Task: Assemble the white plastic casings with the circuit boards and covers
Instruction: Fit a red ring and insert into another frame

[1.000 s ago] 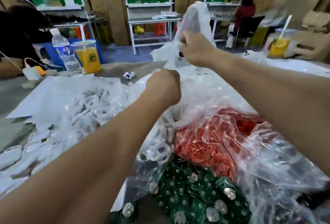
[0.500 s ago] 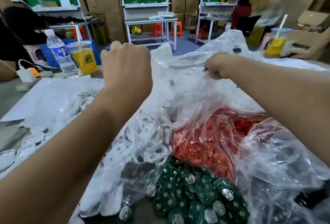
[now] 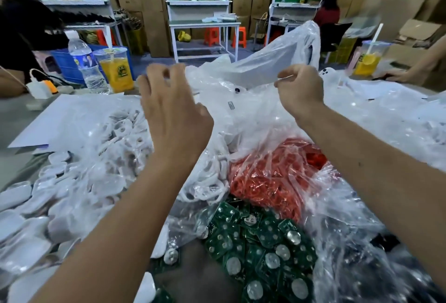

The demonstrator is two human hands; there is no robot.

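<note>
- Two hands work a large clear plastic bag (image 3: 265,66) of white plastic casings (image 3: 207,182), its mouth stretching from nine to three o'clock.
- Right hand (image 3: 300,90) pinches the bag's rim.
- Left hand (image 3: 173,112), fingers loosely spread, hovers at nine o'clock, gripping nothing visible.
- Green round-celled circuit boards (image 3: 265,242) lie at six o'clock.

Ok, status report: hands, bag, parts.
Right hand pinching clear bag; left hand open beside it. Circuit boards loose below. Casings bagged, none picked.

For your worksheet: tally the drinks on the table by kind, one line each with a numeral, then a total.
Water bottle: 1
Cups of orange drink with straws: 2
Total: 3
</note>
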